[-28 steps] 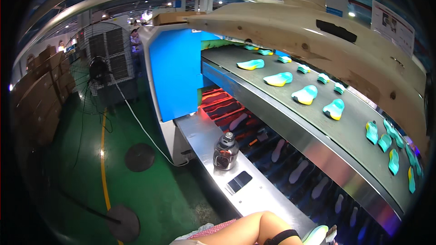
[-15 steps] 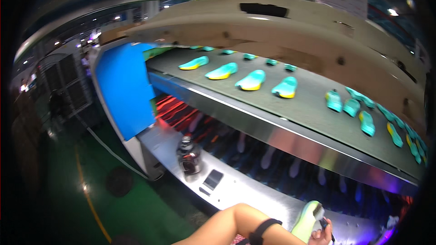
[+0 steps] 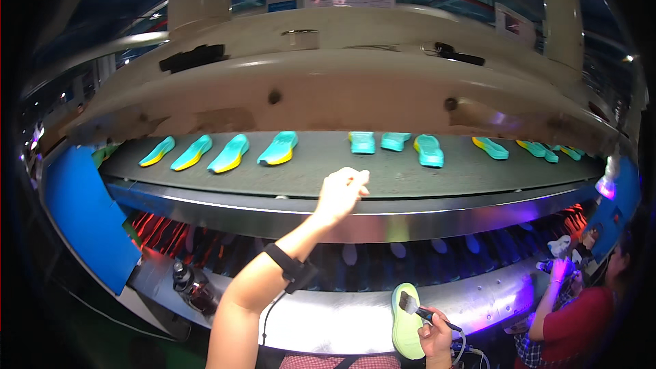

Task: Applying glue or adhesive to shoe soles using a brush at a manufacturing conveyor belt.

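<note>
My left hand [image 3: 343, 195] reaches over the front edge of the upper conveyor belt, fingers loosely bent and apart, with nothing visible in it. Just beyond it stand turquoise shoe soles [image 3: 430, 151], some with yellow edges. Low down, my right hand [image 3: 436, 340] grips a dark-handled brush [image 3: 429, 313] with a hose at its end. Its bristles rest on the inside of a pale green shoe sole [image 3: 406, 335] by the metal ledge. That sole's edge lies beside my right fingers; whether they also support it I cannot tell.
A dark bottle [image 3: 196, 290] stands left on the metal ledge [image 3: 307, 314]. Behind the ledge, a lower belt [image 3: 321, 260] carries more soles under red and violet light. A beige hood [image 3: 355, 89] overhangs the upper belt. A co-worker in a red top [image 3: 581, 328] works at the right.
The view has swung right and levelled. My left arm has risen from low by the pale green sole to the upper belt. My right hand still holds the brush at that sole.
</note>
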Available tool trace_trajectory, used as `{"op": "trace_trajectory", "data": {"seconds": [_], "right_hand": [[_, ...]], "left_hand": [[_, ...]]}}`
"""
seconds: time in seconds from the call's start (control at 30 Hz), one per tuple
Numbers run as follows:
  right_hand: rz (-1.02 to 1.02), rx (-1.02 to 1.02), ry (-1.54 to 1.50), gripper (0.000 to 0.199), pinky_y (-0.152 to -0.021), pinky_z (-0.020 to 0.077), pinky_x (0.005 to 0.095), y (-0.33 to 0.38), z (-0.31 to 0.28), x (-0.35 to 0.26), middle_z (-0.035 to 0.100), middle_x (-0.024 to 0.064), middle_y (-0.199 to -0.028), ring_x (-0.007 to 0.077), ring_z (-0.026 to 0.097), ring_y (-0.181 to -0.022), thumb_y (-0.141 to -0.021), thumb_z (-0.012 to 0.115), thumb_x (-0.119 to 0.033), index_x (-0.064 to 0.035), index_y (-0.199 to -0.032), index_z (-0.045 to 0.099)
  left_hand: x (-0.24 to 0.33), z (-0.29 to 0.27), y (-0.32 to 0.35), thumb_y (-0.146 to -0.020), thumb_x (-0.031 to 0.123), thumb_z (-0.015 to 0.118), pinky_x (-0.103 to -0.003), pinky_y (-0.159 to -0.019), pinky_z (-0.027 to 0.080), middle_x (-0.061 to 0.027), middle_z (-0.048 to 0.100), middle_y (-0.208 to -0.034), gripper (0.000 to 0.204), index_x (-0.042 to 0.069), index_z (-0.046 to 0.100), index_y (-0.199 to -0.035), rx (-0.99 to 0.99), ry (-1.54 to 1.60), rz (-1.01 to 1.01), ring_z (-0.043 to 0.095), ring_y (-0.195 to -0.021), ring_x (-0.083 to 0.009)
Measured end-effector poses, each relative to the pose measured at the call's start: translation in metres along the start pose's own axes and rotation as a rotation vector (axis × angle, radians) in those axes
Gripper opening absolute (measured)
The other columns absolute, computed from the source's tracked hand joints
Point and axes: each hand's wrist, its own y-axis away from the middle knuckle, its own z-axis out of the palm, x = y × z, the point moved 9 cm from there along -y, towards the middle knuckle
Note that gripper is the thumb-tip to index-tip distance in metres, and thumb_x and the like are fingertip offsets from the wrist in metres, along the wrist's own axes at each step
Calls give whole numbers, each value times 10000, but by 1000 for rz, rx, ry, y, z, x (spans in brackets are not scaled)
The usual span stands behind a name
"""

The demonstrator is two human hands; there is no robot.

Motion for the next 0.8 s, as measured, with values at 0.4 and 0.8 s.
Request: {"op": "trace_trajectory", "data": {"seconds": [0.4,0.8], "right_hand": [[46,-46,-122,267,-589,447,275,-15,-60,-13,568,174,-1080,187,537,-679,-850,468,-109,4,-1088,512],[352,-157,-364,423,-832,474,299,-2,-77,45,458,137,-1268,222,500,-1078,-913,389,-225,-8,-1276,382]], "left_hand": [[-49,39,-86,-797,442,552,-367,-1011,322,-211,229,-1401,823,-38,181,-1353,-335,-1054,4,368,-1226,-333],[-69,45,-115,-657,535,676,-369,-1047,282,-108,-56,-1469,1166,73,-104,-1390,-584,-1241,-298,250,-1301,-310]]}}
